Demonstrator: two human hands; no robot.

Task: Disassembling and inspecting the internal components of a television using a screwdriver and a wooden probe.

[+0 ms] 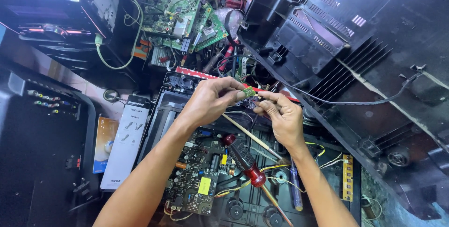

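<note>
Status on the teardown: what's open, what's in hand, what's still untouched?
Done: the black back cover is off and propped at right, exposing the main circuit board. In hand: left hand and right hand pinch a small green board between them. Left: the red-handled screwdriver lies unused on the chassis, and the main board looks still seated with its wires.

A pale tiled floor [89,89] shows between heaps of electronics in bright daylight. A large black plastic television back cover [355,63] leans at the right. A pile of green circuit boards [184,19] and tangled wires lies at the top. A black cabinet with coloured jacks [42,129] stands at the left beside a long white box [126,143].
</note>
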